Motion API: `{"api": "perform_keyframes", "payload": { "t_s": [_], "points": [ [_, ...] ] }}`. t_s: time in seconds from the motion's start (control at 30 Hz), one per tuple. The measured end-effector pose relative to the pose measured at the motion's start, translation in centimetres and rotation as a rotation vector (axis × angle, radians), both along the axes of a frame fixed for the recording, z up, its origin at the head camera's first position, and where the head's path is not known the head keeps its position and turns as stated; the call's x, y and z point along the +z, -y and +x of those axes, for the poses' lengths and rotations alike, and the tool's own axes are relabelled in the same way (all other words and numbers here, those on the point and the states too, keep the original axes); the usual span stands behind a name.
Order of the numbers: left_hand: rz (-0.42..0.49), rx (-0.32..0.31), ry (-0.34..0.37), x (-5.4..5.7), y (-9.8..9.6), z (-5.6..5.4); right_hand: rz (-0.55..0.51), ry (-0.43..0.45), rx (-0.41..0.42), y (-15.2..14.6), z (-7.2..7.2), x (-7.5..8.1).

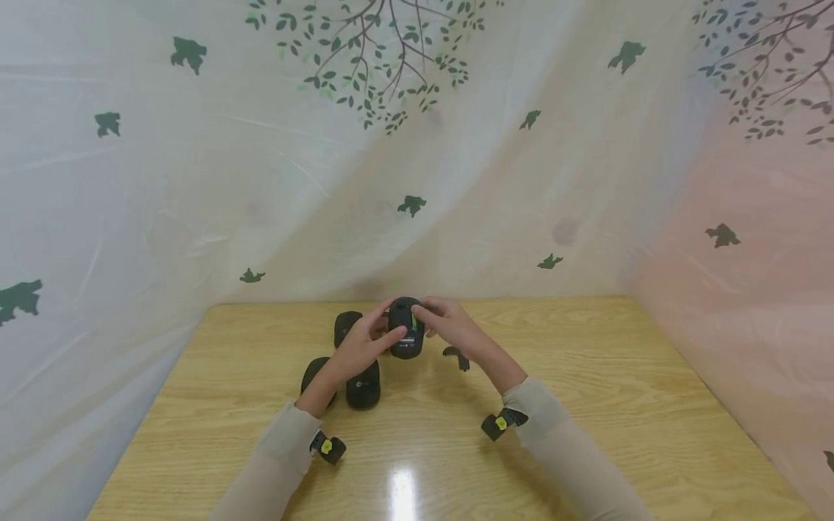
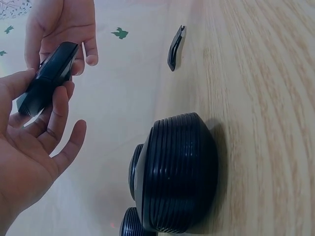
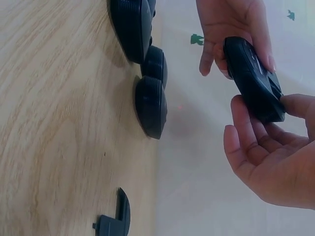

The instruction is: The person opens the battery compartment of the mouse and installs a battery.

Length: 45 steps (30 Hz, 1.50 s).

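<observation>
A black computer mouse (image 1: 405,349) is held up off the table between both hands, its underside with a label facing the head camera. My left hand (image 1: 355,349) grips the mouse's left side, thumb across the underside and fingers behind. On the other side my right hand (image 1: 456,327) pinches the mouse, its thumb at a narrow slot where a green strip (image 1: 413,320) shows. In the right wrist view the right fingers (image 3: 261,142) curl below the mouse's end. A loose black cover piece (image 1: 458,357) with a narrow tongue lies on the table below the right hand.
Three more black mice stand on the wooden table (image 1: 586,376) around the left forearm: one at the back (image 1: 347,327), one partly behind the wrist (image 1: 316,373), one nearer the middle (image 1: 363,387). A patterned fabric curtain (image 1: 423,239) hangs behind the table.
</observation>
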<state>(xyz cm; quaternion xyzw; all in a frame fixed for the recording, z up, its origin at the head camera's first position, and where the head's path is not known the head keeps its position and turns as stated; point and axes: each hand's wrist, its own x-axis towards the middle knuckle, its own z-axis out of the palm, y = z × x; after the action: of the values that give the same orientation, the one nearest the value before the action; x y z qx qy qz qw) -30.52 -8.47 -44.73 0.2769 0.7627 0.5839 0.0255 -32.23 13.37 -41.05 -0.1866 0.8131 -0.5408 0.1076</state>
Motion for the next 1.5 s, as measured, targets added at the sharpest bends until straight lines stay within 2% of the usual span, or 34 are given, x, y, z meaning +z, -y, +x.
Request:
{"api": "perform_keyframes", "payload": {
  "t_s": [0.33,0.73,0.97,1.23,1.33,1.5],
  "points": [
    [-0.02,0.006,-0.01,-0.1,0.1,0.6,0.048,-0.025,0.025,-1.1,0.1,-0.2],
    [-0.005,0.025,0.022,-0.1,0.4,1.2,0.078,-0.079,0.083,-3.8,0.4,-1.9],
    [-0.012,0.024,0.022,-0.1,0.7,1.4,0.276,-0.163,0.087,-5.5,0.9,-3.0],
    [-0.037,0.04,-0.011,0.0,0.7,1.7,0.503,-0.161,0.068,-6.8,1.3,-4.2],
    [-0.039,0.038,-0.022,0.2,0.7,1.9,0.548,-0.16,0.065,-7.2,1.3,-4.7],
    [-0.032,0.036,-0.011,0.3,0.7,2.1,0.565,-0.183,0.081,-7.6,1.4,-5.1]
  ]
}}
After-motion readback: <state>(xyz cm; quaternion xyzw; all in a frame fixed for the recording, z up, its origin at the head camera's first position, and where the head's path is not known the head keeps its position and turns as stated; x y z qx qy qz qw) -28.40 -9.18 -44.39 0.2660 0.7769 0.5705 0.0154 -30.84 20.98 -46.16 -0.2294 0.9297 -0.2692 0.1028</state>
